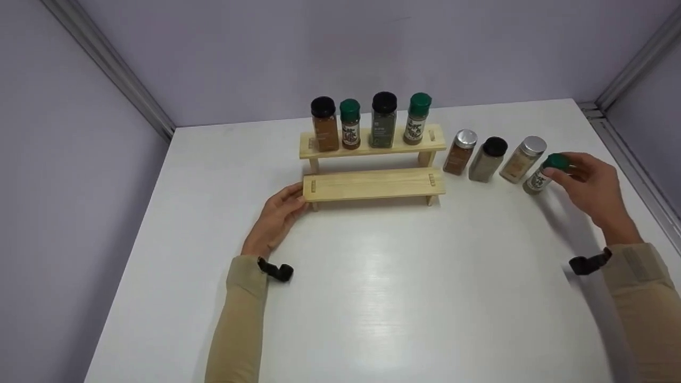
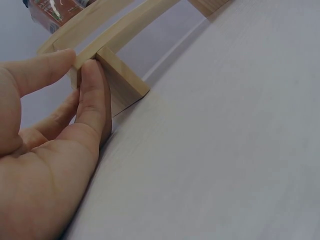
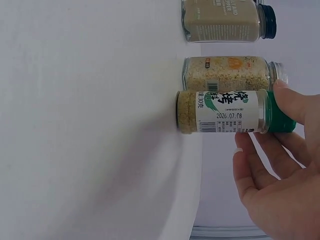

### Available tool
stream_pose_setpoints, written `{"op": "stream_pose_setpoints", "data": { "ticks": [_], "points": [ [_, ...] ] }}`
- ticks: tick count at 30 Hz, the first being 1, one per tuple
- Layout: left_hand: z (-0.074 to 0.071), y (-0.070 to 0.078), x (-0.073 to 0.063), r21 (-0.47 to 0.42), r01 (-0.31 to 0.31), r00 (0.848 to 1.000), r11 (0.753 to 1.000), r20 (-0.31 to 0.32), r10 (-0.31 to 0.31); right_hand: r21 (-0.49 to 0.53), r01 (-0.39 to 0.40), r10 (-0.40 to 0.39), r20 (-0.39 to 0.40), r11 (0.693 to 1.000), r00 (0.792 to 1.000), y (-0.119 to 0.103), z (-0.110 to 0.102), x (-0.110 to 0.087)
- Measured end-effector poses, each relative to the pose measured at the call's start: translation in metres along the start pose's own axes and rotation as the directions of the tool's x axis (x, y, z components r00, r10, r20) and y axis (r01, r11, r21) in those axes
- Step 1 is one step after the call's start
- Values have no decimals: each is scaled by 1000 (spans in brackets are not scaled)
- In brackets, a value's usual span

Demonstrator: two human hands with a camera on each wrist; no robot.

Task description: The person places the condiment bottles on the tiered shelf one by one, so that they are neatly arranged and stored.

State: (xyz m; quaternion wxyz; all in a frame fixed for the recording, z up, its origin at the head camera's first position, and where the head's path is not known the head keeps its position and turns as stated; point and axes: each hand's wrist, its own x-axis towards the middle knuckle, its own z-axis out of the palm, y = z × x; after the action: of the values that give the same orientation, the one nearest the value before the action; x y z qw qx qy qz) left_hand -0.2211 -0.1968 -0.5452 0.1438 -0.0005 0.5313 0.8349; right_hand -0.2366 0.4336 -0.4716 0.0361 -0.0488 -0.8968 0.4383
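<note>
A two-tier wooden spice rack (image 1: 372, 185) stands at the middle of the table. My left hand (image 1: 277, 215) pinches the left end of its lower shelf, thumb on the edge and fingers beneath, as the left wrist view shows. Far to the right, my right hand (image 1: 593, 186) grips the green cap of a small spice jar (image 3: 225, 111) with a white label. That jar is upright, its base at or very near the tabletop. Beside it is a silver-capped jar (image 3: 225, 72) of pale granules. The lower shelf holds nothing.
On the upper shelf stand a black-capped orange jar (image 1: 326, 130), a green-capped jar (image 1: 350, 133), a black-capped dark green jar (image 1: 383, 127) and another green-capped jar (image 1: 414, 127). Right of the rack are a silver-capped red-brown jar (image 1: 458, 155) and a black-capped grey jar (image 1: 485, 162).
</note>
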Motion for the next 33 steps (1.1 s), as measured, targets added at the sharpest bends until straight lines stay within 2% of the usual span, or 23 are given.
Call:
{"op": "stream_pose_setpoints", "data": {
  "ticks": [6, 14, 24, 33],
  "points": [
    [1, -1, 2, 32, -14, 1000, 999, -8, 15, 50, 72, -71, -20, 996, 997, -7, -4, -5],
    [1, -2, 4, 35, -22, 999, 999, -28, 23, 60, 133, -131, -36, 989, 991, -32, -4, -12],
    [0, -2, 4, 28, -14, 1000, 1000, -18, 14, 66, 311, -308, -41, 948, 950, -70, 10, -21],
    [1, -1, 3, 17, -8, 1000, 1000, -23, 8, 74, 396, -397, -5, 915, 918, -100, 28, -21]
  ]
}}
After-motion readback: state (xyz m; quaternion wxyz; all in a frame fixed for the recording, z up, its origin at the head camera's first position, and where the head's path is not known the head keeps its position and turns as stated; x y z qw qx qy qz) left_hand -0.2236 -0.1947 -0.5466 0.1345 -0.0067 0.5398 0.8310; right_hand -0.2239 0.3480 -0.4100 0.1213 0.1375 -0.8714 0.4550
